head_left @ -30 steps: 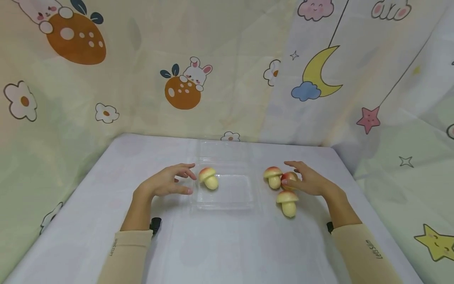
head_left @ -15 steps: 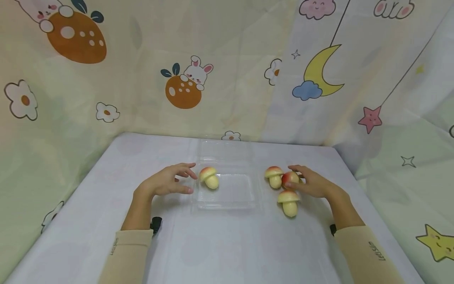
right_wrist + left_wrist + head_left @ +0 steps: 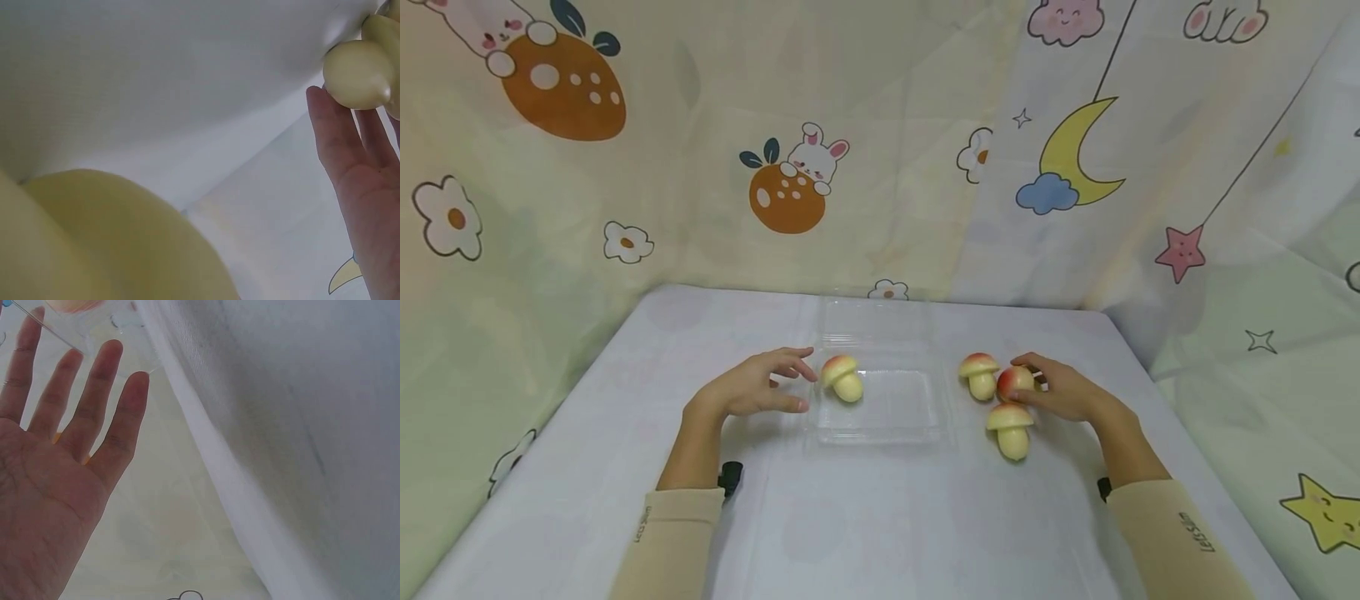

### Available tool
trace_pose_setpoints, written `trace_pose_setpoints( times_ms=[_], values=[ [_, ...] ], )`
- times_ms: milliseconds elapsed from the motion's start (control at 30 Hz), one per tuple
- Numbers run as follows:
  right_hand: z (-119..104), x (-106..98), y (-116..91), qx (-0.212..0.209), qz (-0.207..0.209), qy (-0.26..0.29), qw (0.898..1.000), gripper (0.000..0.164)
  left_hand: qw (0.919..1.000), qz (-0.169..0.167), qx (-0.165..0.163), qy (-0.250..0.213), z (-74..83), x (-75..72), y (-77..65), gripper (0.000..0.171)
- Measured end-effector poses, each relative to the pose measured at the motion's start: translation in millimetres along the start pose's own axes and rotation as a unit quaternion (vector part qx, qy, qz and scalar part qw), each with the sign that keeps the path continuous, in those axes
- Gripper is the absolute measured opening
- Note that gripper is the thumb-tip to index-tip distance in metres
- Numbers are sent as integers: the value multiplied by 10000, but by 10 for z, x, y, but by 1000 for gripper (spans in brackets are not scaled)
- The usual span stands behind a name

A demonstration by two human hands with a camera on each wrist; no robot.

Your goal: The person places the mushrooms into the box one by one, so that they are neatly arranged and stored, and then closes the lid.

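Observation:
My right hand (image 3: 1066, 390) holds a toy mushroom (image 3: 1013, 382) with a red-topped cap, thumb at the near side and fingers at the far side. In the right wrist view its pale rounded stem (image 3: 356, 75) lies against the fingers. One more mushroom (image 3: 978, 377) stands just left of it, and another (image 3: 1011, 432) lies close in front. My left hand (image 3: 756, 385) is by the left rim of a clear plastic box (image 3: 880, 436), palm inward, fingers spread and holding nothing. Inside that box, at its left end, leans a mushroom (image 3: 844, 379).
The box's clear lid (image 3: 874, 321) is folded back toward the far edge of the white-covered table (image 3: 865, 525). Printed cloth (image 3: 887, 208) hangs behind the table and along its sides. A tan sleeve (image 3: 1172, 525) covers each forearm.
My right hand has drawn back slightly to the right, and its fingers have closed in around the red-topped mushroom. My left hand and the mushroom in the box stay where they were.

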State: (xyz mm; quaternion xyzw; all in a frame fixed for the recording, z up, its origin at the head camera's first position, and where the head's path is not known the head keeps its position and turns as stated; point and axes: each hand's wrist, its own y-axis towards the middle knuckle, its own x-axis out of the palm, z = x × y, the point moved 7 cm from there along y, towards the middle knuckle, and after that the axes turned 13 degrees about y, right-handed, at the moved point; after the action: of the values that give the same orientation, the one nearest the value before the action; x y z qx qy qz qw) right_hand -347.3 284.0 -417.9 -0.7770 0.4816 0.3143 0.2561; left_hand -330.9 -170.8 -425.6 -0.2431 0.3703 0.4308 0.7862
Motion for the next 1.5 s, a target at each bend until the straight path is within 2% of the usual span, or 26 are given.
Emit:
trace_pose_setpoints(
  times_ms=[367,600,733,967,1200,1500],
  values=[
    [-1,-86,-47,-92,494,26,9987,63,10000,10,0,76,8,-9,-17,51],
    [44,-151,-54,60,732,125,9972,70,10000,-3,44,31,5,-10,-8,51],
    [38,-185,-34,-59,901,123,9958,66,10000,17,67,14,7,-17,-13,51],
    [2,-303,-37,-202,1438,6,9894,58,10000,12,63,5,21,-17,2,52],
    [-9,-315,-37,-121,1562,138,9876,57,10000,42,75,39,15,-29,-1,49],
    [-34,-252,-1,-113,1528,336,9876,56,10000,9,82,-23,17,-16,3,52]
  ],
)
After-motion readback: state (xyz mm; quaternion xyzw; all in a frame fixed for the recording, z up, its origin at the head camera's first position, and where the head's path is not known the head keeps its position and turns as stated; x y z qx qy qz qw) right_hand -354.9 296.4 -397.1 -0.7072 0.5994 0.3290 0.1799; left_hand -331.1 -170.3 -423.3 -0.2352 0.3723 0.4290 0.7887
